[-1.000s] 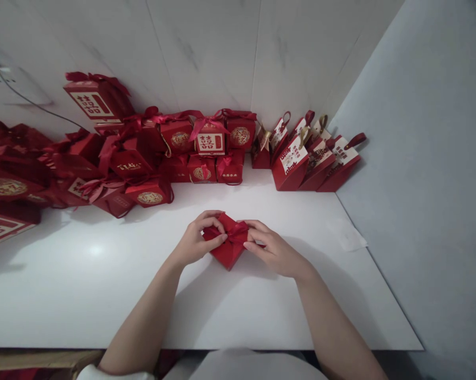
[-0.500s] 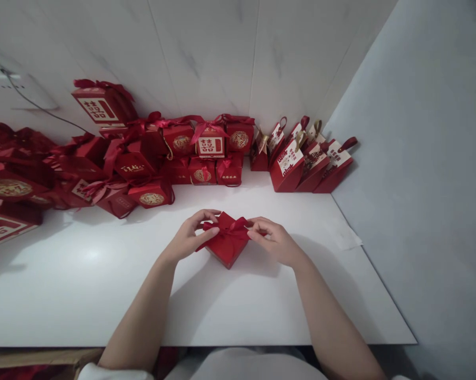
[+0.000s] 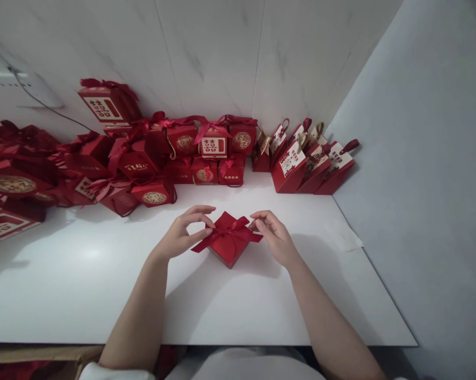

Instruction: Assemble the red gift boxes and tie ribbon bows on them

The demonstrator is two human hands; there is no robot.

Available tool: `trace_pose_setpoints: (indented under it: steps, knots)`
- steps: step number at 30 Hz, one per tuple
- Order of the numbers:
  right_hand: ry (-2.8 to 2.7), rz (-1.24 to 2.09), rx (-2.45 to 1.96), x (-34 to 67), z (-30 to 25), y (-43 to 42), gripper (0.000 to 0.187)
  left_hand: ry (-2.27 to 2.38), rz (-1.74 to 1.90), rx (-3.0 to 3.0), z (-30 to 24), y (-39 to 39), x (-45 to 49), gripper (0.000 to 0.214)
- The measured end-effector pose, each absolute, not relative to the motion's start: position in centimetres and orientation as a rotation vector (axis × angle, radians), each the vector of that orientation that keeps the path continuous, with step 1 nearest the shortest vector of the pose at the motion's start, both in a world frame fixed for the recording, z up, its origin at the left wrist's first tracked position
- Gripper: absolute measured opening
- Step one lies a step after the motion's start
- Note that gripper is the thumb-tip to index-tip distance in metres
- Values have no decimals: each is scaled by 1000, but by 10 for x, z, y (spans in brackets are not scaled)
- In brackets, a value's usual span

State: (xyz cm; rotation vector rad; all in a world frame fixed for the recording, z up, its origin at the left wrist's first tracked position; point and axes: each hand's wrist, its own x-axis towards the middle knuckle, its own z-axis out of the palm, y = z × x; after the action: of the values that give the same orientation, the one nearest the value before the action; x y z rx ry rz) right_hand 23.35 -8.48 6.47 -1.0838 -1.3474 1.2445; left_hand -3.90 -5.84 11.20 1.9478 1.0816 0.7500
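A small red gift box (image 3: 226, 248) stands on the white table (image 3: 230, 306) in front of me, with a red ribbon bow (image 3: 230, 230) on top. My left hand (image 3: 181, 235) pinches the left loop of the ribbon between thumb and forefinger, the other fingers raised. My right hand (image 3: 273, 236) pinches the right loop of the bow. The ribbon tails spread out to either side of the box.
Many red gift boxes with ribbons (image 3: 143, 158) are piled along the back wall at the left and centre. A row of red bag-shaped boxes with handles (image 3: 309, 158) stands at the back right. A grey partition (image 3: 420, 184) closes the right side.
Both hands have drawn apart, pulling the ribbon loops outward so the bow now lies spread over the box. The view has shifted slightly.
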Motion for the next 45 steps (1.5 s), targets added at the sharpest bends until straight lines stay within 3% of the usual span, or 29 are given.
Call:
trace_pose_setpoints:
  steps: [10,15,24,28,45]
  knots:
    - [-1365,1392,-1064,225,65,-86,32,856,867,1789,111,-57,-49,13]
    - [-1380,1389,-918,225,72,-89,43,1053,750,1860,113,-54,-52,21]
    - [-1213,1225,-1073,221,63,-85,26,1194,710,1542,94,-58,-24,31]
    - [-1275,1194,-1154,217,63,-85,36,1175,712,1505,90,-62,-10,39]
    - [-1286,955,-1267,220,66,-90,23,1159,1032,1304,76,-71,27,45]
